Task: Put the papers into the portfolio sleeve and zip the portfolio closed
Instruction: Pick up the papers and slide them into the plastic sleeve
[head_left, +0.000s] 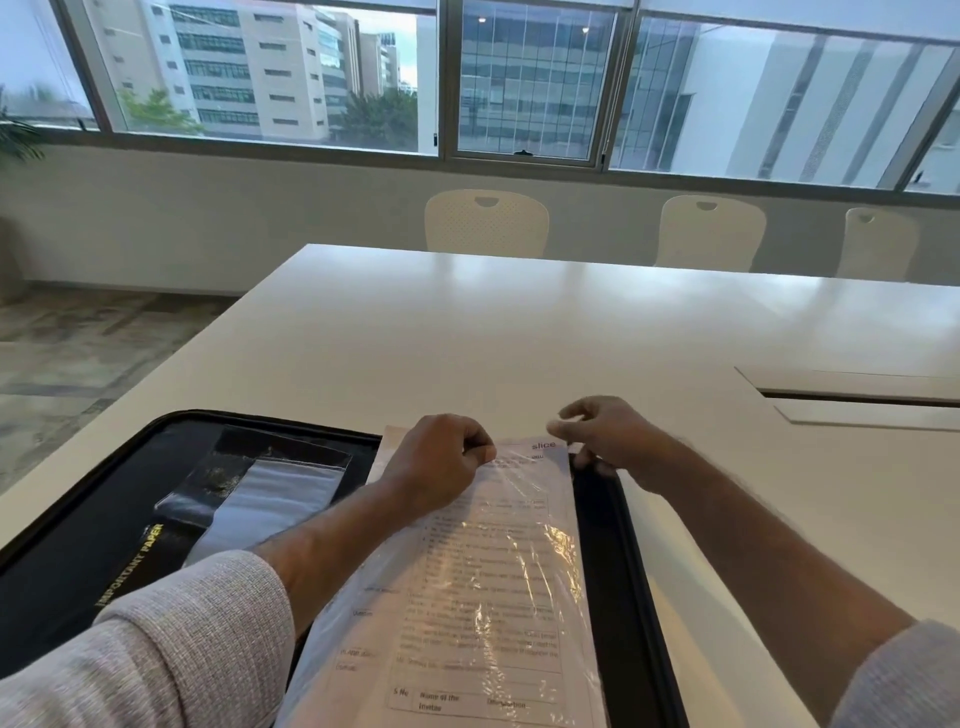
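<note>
A black zip portfolio (78, 530) lies open on the white table (519, 332) in front of me. Printed papers (467, 623) lie inside a clear, crinkled plastic sleeve (540, 566) on its right half. My left hand (441, 462) is curled at the sleeve's top edge and pinches the plastic there. My right hand (602, 436) is at the sleeve's top right corner, fingers curled, pinching that corner beside the portfolio's black zipper edge (608, 545). The left half carries clear pockets and yellow lettering.
Three pale chairs (485, 223) stand along the table's far side under a wide window. A cable slot (857, 397) is set into the table at the right. The floor drops away past the table's left edge.
</note>
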